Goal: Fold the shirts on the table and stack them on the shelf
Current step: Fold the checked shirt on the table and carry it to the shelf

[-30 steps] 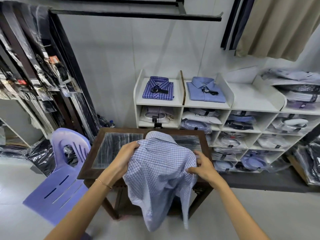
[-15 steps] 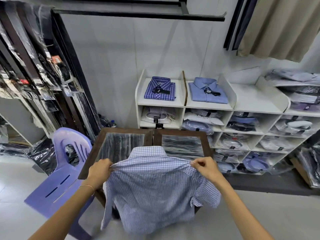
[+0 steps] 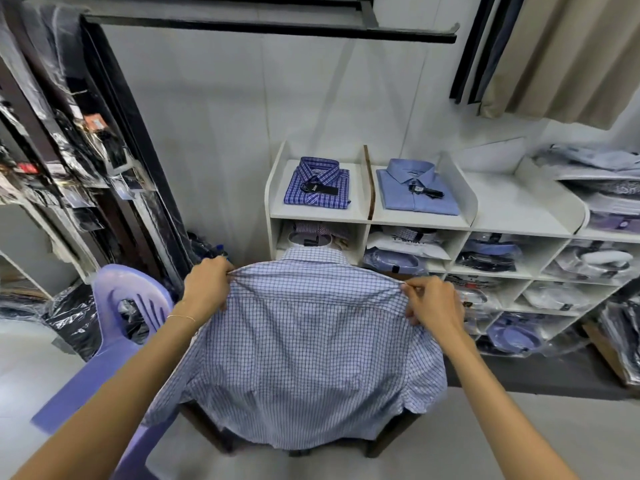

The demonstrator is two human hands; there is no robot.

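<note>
Checked shirt [image 3: 304, 344] hung spread, back toward the camera, over the mostly hidden tabletop; the left hand [image 3: 206, 286] and right hand [image 3: 432, 305] each pinched a shoulder seam, apparently to square it for folding, before the shelf [image 3: 519, 216].

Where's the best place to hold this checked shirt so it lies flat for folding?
Judging by its pose, at the shoulder seams, from above: left hand and right hand already pinch the checked shirt there, so it hangs spread, back facing you.
</note>
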